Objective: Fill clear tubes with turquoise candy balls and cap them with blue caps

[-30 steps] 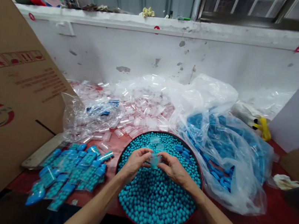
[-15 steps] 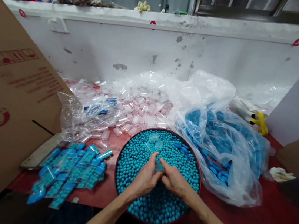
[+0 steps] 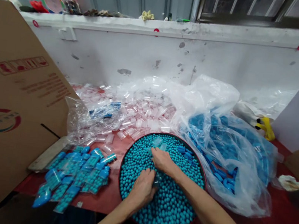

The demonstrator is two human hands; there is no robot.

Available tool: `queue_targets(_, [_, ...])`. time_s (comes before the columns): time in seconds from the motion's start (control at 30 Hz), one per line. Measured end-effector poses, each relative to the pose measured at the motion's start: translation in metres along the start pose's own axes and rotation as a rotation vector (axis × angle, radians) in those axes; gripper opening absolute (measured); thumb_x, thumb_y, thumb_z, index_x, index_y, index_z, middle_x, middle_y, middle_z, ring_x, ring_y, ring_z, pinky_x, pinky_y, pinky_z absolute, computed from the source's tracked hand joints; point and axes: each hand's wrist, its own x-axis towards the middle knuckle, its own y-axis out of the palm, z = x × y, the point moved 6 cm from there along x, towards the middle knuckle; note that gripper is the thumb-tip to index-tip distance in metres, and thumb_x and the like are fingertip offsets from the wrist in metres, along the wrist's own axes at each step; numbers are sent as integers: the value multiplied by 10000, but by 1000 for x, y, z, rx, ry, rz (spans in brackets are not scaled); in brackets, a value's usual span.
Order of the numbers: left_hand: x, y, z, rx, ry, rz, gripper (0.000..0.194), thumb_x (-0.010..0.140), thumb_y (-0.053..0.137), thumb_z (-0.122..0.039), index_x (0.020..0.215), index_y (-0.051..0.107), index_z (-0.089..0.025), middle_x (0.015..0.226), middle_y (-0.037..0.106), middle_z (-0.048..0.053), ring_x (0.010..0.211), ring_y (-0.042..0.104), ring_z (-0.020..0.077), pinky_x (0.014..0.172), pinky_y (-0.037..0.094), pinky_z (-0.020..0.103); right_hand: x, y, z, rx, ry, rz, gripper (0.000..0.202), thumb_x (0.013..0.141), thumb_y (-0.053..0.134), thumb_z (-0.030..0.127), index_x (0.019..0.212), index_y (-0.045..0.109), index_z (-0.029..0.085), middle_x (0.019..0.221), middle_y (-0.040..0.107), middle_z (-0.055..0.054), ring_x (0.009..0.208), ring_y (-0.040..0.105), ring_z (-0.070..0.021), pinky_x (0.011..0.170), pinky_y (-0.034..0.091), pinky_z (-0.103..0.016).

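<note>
A round tub with a dark red rim is full of small turquoise beads. My left hand is low over the beads, its fingers closed around a small clear plastic container, mostly hidden by the hand. Farther back, my right hand reaches across the beads with its fingertips pressed together at the edge of another clear container, which they largely cover. Right beside those fingertips, clear containers lie on the beads. Several blue caps rest at the tub's back right.
Filled bead containers with blue caps are heaped left of the tub. Loose clear containers spread behind it. A plastic bag of blue caps lies right. A cardboard box stands left on the red table.
My hands, close together before, have moved apart: the right one went forward to the clear containers on the beads, the left drew slightly back. The whole view has shifted a little.
</note>
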Motion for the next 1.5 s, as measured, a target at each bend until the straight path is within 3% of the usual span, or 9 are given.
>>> queue_targets(0.27, [6,-6,5,140,195,-297,309,721,352,-73,1017,435,-97,1311,290,178,1253,170,293,959,265,460,-38,-15,-9,101,-171,-62,160,805,460,232,882,577,154,844,621,-70,799,566,-183,702,410,-257])
queue_targets(0.43, [11,2,7,54,173,-125,358,703,375,-106,1057,426,-112,1059,501,138,1026,449,237,869,367,382,-66,-7,4,254,-252,-23,199,813,418,182,880,605,164,825,637,-54,761,571,-158,695,414,-242])
queue_targets(0.57, [11,0,5,83,93,-32,543,669,414,-133,1203,317,-102,1114,460,138,1017,424,264,844,364,412,-62,-7,-1,346,-225,0,246,830,378,183,939,598,203,854,648,-21,779,580,-143,712,414,-232])
queue_targets(0.67, [12,-2,0,120,67,25,465,646,437,-152,1109,413,-112,1047,477,126,967,434,271,801,380,403,-40,-16,-16,122,-93,-80,213,813,434,241,964,579,199,908,619,-49,822,566,-173,704,414,-257])
queue_targets(0.87, [7,-6,0,42,49,-8,350,640,487,-215,981,453,-147,1057,474,96,1003,427,241,856,361,371,-4,-17,-34,-158,58,-99,147,781,488,215,902,554,165,945,554,-100,823,535,-196,649,414,-270])
queue_targets(1.07, [14,-4,9,-2,193,-179,464,609,483,-142,1061,385,-103,1367,163,172,1259,162,284,996,230,428,-36,-22,-23,74,-56,-255,218,845,334,161,924,537,152,893,564,-72,828,527,-159,747,407,-269])
queue_targets(1.27, [20,4,17,-113,173,-116,572,637,458,-151,1187,307,-118,1171,445,141,1083,427,242,914,338,385,-58,-1,-12,612,-112,-144,197,799,423,175,897,594,176,801,622,-8,739,562,-127,702,432,-230])
queue_targets(1.4, [16,0,12,-150,103,-20,776,591,482,-141,1302,169,-140,1224,419,115,1119,388,262,945,295,386,-62,5,-6,495,-187,-71,247,787,404,166,864,637,199,799,648,-1,738,573,-135,697,423,-231])
queue_targets(1.5, [17,-4,6,-157,79,24,732,606,484,-168,1290,225,-143,1227,425,111,1131,379,269,963,261,384,-52,1,-11,267,-162,-21,226,765,433,187,804,654,211,757,653,-4,722,580,-153,668,416,-237])
